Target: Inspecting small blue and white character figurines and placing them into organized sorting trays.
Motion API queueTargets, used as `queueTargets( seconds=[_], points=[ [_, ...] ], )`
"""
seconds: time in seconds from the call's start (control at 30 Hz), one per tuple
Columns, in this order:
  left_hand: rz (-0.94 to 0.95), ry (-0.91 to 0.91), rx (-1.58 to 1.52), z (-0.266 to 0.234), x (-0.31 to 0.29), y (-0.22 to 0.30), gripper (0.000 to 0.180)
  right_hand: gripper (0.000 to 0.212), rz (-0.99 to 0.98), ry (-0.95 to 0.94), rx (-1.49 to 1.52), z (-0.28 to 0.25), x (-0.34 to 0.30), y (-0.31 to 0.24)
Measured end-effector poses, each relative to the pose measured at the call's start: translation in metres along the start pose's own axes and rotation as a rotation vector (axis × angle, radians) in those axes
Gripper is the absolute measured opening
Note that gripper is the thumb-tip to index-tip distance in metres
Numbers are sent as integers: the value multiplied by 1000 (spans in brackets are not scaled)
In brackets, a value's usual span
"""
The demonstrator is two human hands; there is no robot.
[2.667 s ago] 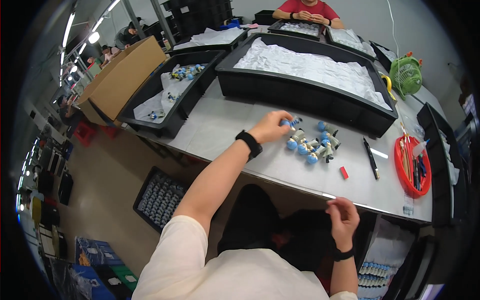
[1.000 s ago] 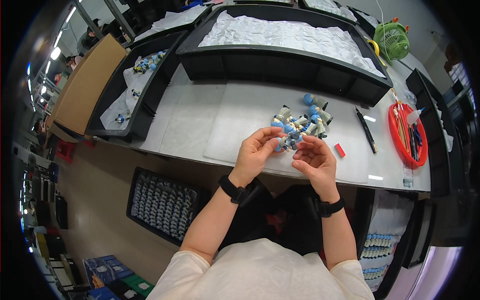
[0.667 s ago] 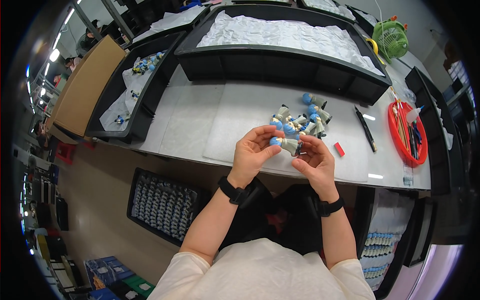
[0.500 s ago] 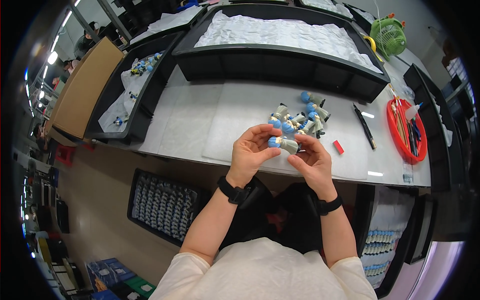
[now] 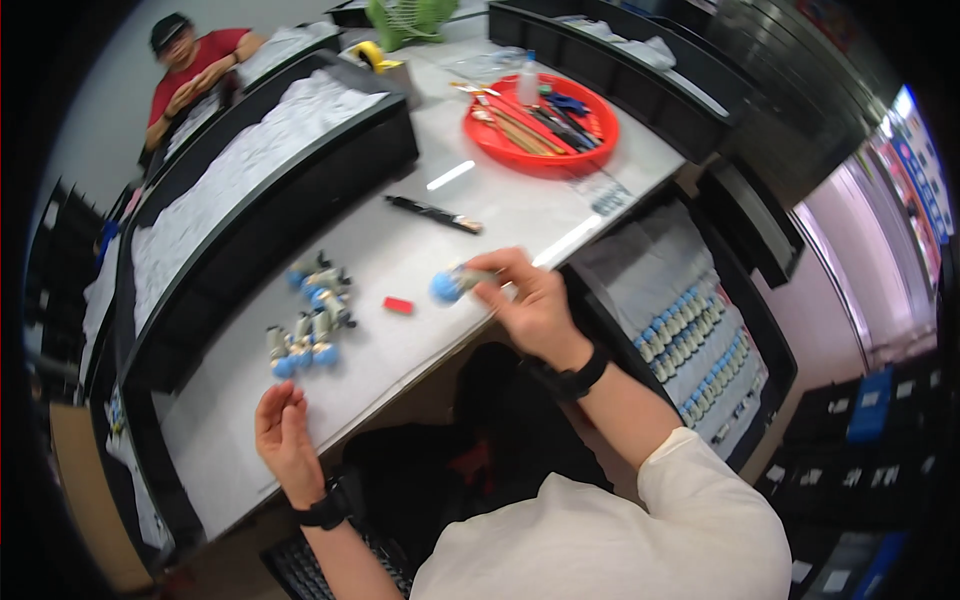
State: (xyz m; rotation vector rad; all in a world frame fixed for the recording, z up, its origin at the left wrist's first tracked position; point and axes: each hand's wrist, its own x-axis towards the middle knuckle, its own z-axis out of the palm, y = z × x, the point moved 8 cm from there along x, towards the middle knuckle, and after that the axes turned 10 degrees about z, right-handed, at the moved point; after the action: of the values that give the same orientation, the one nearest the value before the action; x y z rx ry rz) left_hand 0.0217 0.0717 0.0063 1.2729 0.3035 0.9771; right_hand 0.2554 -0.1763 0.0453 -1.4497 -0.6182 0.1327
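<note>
My right hand (image 5: 535, 310) is closed on a small figurine (image 5: 455, 284) with a light blue head and grey-white body, held above the front of the table. Its head points left, away from my fingers. My left hand (image 5: 285, 440) is at the table's front edge with nothing visible in it, the fingers loosely bent and the thumb a little apart. Just beyond it lies a cluster of similar figurines (image 5: 318, 328), some touching each other. A red block (image 5: 398, 305) lies between this cluster and my right hand.
A black pen (image 5: 433, 214) lies on the white table, near a red basket (image 5: 470, 135) of brushes, pens and a bottle. Black trays (image 5: 300, 190) with white lining line the far side. At right, a lower black bin (image 5: 765, 385) holds rows of figurines. A person (image 5: 195, 70) sits beyond.
My view has swung to the right. My hands have parted: the left has let go of the figurine, and the right has carried it rightward, towards the lower bin.
</note>
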Motion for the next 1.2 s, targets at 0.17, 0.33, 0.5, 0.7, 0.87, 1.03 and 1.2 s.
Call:
queueTargets(
  seconds=[0.17,0.33,0.5,0.7,0.87,1.03,1.2],
  points=[
    [5,-41,38,2,1,-6,29,17,63,596,-180,-228,-12,34],
    [-3,-56,45,-1,2,-8,30,20,236,1069,-468,-426,-96,117],
    [-26,-30,117,-5,3,-6,30,23,667,1179,-872,-497,-157,179],
    [-36,-40,149,3,5,-10,30,29,739,1112,-957,-521,-169,222],
    [-13,8,186,-9,3,-3,30,27,715,1021,-903,-521,-153,250],
    [-58,62,213,6,8,-17,23,42,742,860,-1138,-545,-160,255],
    [-85,11,276,26,9,-5,19,42,364,1086,-927,-554,-134,233]
  ],
)
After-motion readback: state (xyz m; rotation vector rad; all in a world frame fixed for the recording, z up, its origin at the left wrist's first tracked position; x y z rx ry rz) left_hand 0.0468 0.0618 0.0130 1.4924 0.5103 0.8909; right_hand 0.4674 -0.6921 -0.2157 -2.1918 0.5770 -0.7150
